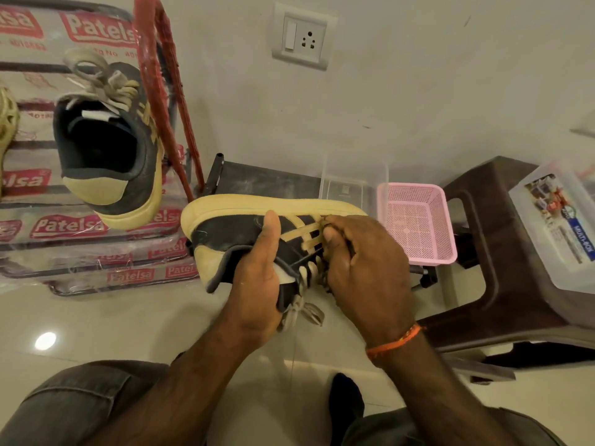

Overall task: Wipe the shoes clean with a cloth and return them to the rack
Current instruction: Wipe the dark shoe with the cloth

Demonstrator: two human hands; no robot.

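Observation:
A black sneaker (pixel 225 230) with cream stripes and a cream sole lies on its side in mid-air in front of me. My left hand (pixel 257 272) grips it at the collar, thumb along the side and fingers inside the opening. My right hand (pixel 360 268) covers the lace area with curled fingers, pinching at the stripes; a cloth, if any, is hidden under it. The matching sneaker (pixel 109 140) sits on the shoe rack (pixel 74 226) at the left, heel toward me.
The rack is wrapped in printed plastic with a red frame bar (pixel 167 91). A pink mesh basket (pixel 418 220) stands behind the shoe. A dark plastic stool (pixel 502 252) with a clear lidded box (pixel 557 220) is at the right. My knees fill the bottom edge.

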